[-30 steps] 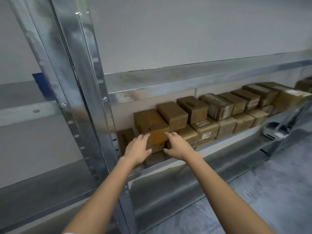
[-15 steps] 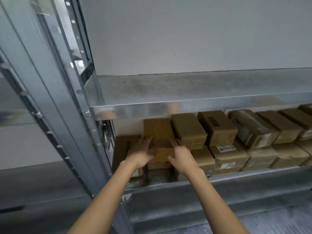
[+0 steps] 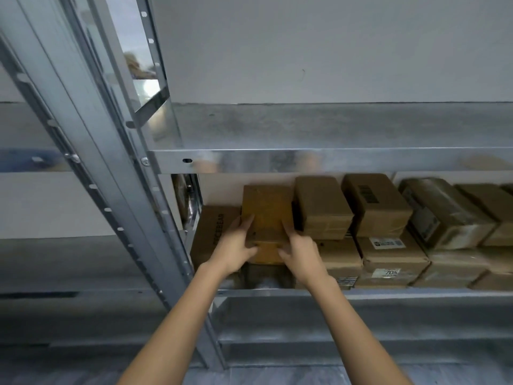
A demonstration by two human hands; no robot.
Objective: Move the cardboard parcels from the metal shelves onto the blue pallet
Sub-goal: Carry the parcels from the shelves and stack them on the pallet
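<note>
While both hands clasp it, the brown rectangular cardboard parcel sits at the left end of the top row on the galvanised metal shelf. The left hand grips its left edge and the right hand its right. A narrow dark gap parts it from the neighbouring tan cardboard box, and the steel beam runs close above.

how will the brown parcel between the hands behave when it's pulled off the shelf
The brown parcel probably stays stiff: its edges look square, with no sag. It is likely light for its size, since the left hand and right hand hold it only by its near corners. It may scrape the neighbouring box close on its right.
</note>
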